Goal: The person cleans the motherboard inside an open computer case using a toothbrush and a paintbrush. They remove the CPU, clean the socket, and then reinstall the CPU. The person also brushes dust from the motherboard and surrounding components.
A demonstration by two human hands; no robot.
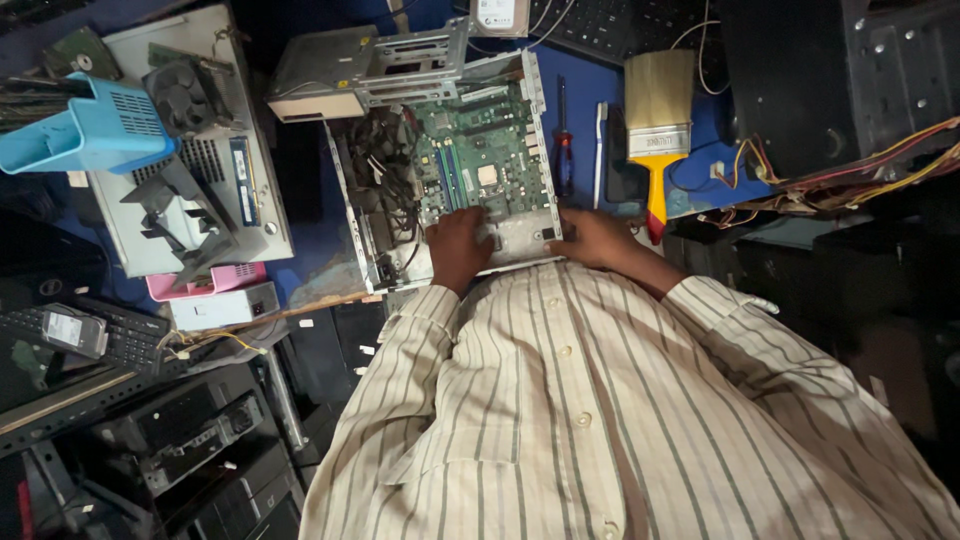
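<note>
On computer case (450, 170), both hands flat

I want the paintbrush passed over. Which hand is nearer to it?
Right. The right hand rests at the computer case's edge just beside the paintbrush; the left hand is farther, inside the case.

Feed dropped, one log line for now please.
left hand: on open PC case | right hand: at case edge | motherboard exposed | brush, screwdriver beside

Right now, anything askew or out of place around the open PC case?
Yes. The drive cage lies tilted off the open case, its cables bunched loose beside the motherboard. Left hand and right hand rest on the case's near edge.
</note>
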